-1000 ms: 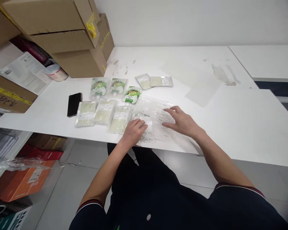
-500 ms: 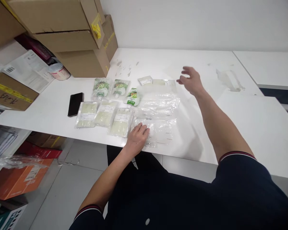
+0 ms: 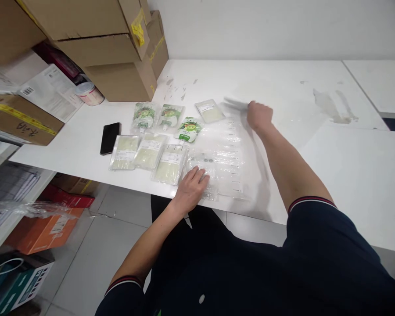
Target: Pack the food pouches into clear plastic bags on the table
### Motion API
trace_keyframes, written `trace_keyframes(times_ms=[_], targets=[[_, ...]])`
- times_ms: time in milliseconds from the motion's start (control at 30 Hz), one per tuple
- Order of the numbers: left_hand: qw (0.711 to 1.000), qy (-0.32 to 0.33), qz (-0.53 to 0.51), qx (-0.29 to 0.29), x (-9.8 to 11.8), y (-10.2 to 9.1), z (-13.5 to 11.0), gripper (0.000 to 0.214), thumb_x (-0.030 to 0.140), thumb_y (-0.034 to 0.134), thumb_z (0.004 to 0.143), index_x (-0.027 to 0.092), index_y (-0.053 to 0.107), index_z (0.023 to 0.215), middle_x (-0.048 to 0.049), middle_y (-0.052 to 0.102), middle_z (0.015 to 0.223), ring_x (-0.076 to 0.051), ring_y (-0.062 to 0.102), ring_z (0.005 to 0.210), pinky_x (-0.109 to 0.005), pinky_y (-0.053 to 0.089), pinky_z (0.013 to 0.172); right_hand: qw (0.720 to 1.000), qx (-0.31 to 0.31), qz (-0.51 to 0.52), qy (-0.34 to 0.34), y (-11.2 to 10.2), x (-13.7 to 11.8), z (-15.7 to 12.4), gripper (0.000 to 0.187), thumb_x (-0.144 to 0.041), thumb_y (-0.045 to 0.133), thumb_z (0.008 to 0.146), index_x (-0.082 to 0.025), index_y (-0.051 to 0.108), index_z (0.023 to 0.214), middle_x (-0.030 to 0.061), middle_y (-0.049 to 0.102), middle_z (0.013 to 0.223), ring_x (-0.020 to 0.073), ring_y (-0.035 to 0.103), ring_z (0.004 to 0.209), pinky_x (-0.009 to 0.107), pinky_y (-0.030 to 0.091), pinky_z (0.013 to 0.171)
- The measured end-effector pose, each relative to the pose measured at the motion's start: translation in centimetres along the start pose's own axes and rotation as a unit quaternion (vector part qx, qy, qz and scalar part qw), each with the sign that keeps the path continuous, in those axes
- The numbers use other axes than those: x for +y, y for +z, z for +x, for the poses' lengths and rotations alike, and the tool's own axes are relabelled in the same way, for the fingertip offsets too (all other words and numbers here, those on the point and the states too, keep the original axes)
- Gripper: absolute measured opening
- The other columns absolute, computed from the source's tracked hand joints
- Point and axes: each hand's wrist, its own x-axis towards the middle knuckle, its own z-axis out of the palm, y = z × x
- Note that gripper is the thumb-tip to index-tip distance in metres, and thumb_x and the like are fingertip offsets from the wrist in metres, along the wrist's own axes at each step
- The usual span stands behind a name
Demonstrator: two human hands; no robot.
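Note:
My left hand (image 3: 192, 188) lies with fingers stretched out on clear plastic bags (image 3: 228, 171), which spread across the table and carry rows of short dark marks. Behind them, my right hand (image 3: 260, 116) is closed on the end of a thin flat packet (image 3: 237, 105), tilted and smeared by motion. One pale green packet with a white label (image 3: 210, 110) rests just left of it. Several similar labelled packets (image 3: 124, 152) form a front row to the left of my left hand. Green-and-white spouted pouches with fruit pictures (image 3: 188, 129) lie behind that row.
A black phone (image 3: 110, 138) lies at the left of the white table (image 3: 283, 87). Stacked cardboard boxes (image 3: 118, 81) and a round tin (image 3: 89, 93) stand at the back left. An orange box (image 3: 49, 230) sits on a lower shelf.
My right hand has closed on a flat packet and lifted it from beside the other one at the back. The clear bags lie flatter. My left hand stays on them.

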Motion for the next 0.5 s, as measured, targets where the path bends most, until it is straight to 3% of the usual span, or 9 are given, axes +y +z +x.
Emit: trace_keyframes(times_ms=[100,167,233,300,367,500], targets=[[1.0,-0.008,-0.023,0.016,0.1,-0.6,-0.1,0.028,0.008,0.046,0.095,0.014,0.061,0.118,-0.0162,0.065,0.125,-0.029,0.057,0.128,-0.049,0.057,0.099,0.976,0.122,0.154,0.092,-2.6,0.9,-0.9,0.056,-0.057,0.025,0.104,-0.011,0.056,0.117,0.0177,0.065,0.104,0.0236,0.063,0.093,0.05,0.049,0.089],[0.998,-0.009,-0.034,0.047,0.1,-0.9,-0.2,0.024,0.012,0.05,0.095,0.013,0.06,0.117,-0.0158,0.065,0.118,-0.028,0.06,0.119,-0.045,0.058,0.096,0.958,0.132,0.247,0.06,-4.6,1.0,-3.6,0.06,-0.069,0.025,0.098,-0.022,0.056,0.118,0.0115,0.065,0.105,0.0206,0.063,0.084,0.047,0.054,0.082],[0.996,-0.007,-0.042,0.082,0.0,-1.0,-0.3,0.02,0.014,0.053,0.094,0.013,0.059,0.113,-0.0149,0.064,0.109,-0.025,0.062,0.108,-0.04,0.058,0.09,0.953,0.114,0.282,-0.001,-6.1,0.4,-7.9,0.049,-0.07,0.03,0.096,-0.034,0.059,0.114,0.0051,0.068,0.103,0.0233,0.065,0.09,0.047,0.056,0.084],[0.993,-0.005,-0.049,0.112,0.0,-0.8,-0.5,0.014,0.015,0.054,0.094,0.013,0.058,0.107,-0.0131,0.062,0.102,-0.022,0.061,0.099,-0.037,0.058,0.085,0.957,0.115,0.263,-0.046,-6.7,-0.9,-13.2,0.043,-0.064,0.033,0.098,-0.035,0.063,0.105,0.0031,0.07,0.1,0.027,0.068,0.093,0.049,0.058,0.083],[0.989,-0.01,-0.062,0.134,-0.1,-0.3,-0.7,0.009,0.017,0.054,0.095,0.015,0.055,0.103,-0.0106,0.059,0.096,-0.02,0.06,0.093,-0.034,0.058,0.08,0.974,0.089,0.193,-0.076,-6.3,-2.5,-18.4,0.045,-0.052,0.03,0.102,-0.028,0.068,0.099,0.007,0.072,0.1,0.0298,0.069,0.097,0.051,0.057,0.085],[0.983,-0.041,-0.09,0.157,-0.3,0.7,-1.1,0.01,0.023,0.056,0.095,0.02,0.047,0.099,-0.0069,0.055,0.093,-0.018,0.059,0.089,-0.03,0.056,0.074,0.985,0.0,0.101,-0.138,-3.7,-4.7,-25.9,0.04,-0.038,0.037,0.101,-0.021,0.068,0.119,0.0121,0.07,0.123,0.0312,0.066,0.113,0.051,0.059,0.092]])
